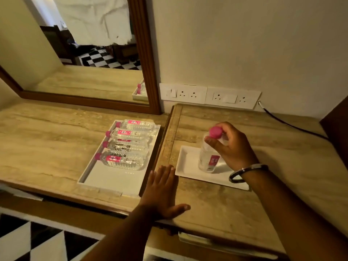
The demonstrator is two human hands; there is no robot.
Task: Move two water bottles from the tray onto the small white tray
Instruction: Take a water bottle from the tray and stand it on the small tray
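A clear water bottle (208,157) with a pink cap stands upright on the small white tray (188,166) at the right. My right hand (229,146) is closed around its neck just below the cap. On the left, a long white tray (113,181) holds several more pink-capped bottles (122,160) lying on their sides in its far half, caps pointing left. My left hand (162,191) lies flat and open on the counter between the two trays, holding nothing.
The small tray sits on a raised counter section; a wooden step edge (165,140) separates it from the lower counter. A framed mirror (90,53) leans at the back left. Wall sockets (209,96) and a black cable (290,125) are behind. The checkered floor lies below the front edge.
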